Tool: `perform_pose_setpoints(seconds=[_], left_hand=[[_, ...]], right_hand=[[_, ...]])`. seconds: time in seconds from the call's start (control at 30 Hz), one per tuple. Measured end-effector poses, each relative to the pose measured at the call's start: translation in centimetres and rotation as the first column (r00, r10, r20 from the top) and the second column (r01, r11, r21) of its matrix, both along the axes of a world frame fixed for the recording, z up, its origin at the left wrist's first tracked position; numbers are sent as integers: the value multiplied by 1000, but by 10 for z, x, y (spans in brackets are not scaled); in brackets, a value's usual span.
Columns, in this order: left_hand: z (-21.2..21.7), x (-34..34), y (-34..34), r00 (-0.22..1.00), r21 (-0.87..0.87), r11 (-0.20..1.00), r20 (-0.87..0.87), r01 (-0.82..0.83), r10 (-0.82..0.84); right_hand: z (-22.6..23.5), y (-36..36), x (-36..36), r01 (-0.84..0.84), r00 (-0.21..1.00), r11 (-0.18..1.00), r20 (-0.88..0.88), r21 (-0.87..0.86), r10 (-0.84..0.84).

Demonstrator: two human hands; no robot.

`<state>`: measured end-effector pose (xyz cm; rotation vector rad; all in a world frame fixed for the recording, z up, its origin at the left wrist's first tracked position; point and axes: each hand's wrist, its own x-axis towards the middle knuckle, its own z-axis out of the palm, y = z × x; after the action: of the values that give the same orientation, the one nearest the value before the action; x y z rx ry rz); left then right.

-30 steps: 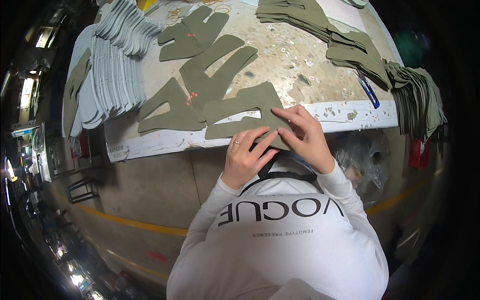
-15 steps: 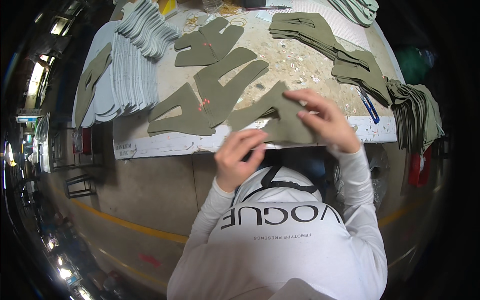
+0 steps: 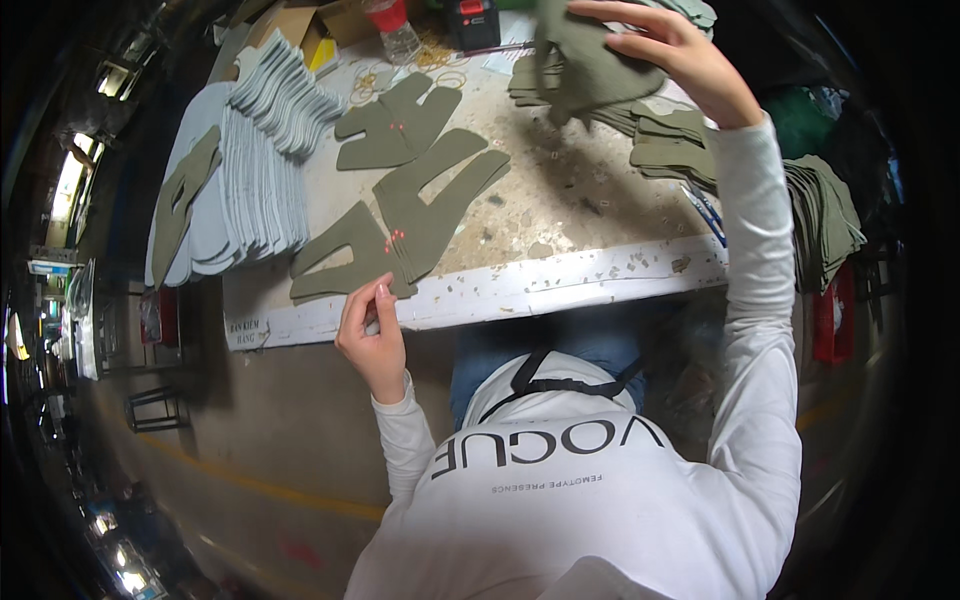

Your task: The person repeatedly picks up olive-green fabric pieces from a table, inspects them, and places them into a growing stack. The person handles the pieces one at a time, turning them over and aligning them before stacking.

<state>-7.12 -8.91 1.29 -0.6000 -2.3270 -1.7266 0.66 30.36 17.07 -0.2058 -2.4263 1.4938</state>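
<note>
My right hand (image 3: 695, 62) is raised over the far right of the table, shut on an olive-green fabric piece (image 3: 590, 75) that hangs down from the fingers. Beneath it lies a stack of similar olive pieces (image 3: 672, 150), partly covered by the held piece and my arm. My left hand (image 3: 372, 335) is at the table's front edge, with thumb and fingertips pinched together; whatever is between them is too small to tell. Just beyond it lie olive cut-outs with slots (image 3: 430, 195), bearing small red marks. Another such pair (image 3: 400, 120) lies farther back.
Stacked pale grey-blue pieces (image 3: 255, 190) fill the left side, with one olive piece (image 3: 185, 205) on top. A blue-handled tool (image 3: 706, 214) lies by my right sleeve. Farther back are a red-topped clear bottle (image 3: 398, 38), a black-and-red box (image 3: 474, 22) and rubber bands (image 3: 440, 54). Olive pieces (image 3: 822, 215) overhang the right edge.
My right hand has lifted the olive fabric piece from the front edge up to the far right. My left hand has let go of it and moved left.
</note>
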Motion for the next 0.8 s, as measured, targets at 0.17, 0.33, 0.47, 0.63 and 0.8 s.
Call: perform_pose_setpoints(seconds=[0.17,0.33,0.47,0.63,0.8], left_hand=[[1,1,0,1000,-40,999,23,1,0],[2,1,-5,998,-63,998,57,2,2],[0,-3,-1,999,-53,999,43,6,-4],[-6,-11,18,992,-211,977,-123,14,-41],[-11,-15,39,976,-392,914,-218,-109,23]], right_hand=[[-46,49,-39,-8,966,996,-258,94,32],[-132,88,-45,221,972,959,-35,-176,-231],[-148,102,-42,230,973,910,52,-344,-226],[-82,102,-70,-75,996,997,39,-25,76],[-23,89,-105,-358,933,907,107,221,343]])
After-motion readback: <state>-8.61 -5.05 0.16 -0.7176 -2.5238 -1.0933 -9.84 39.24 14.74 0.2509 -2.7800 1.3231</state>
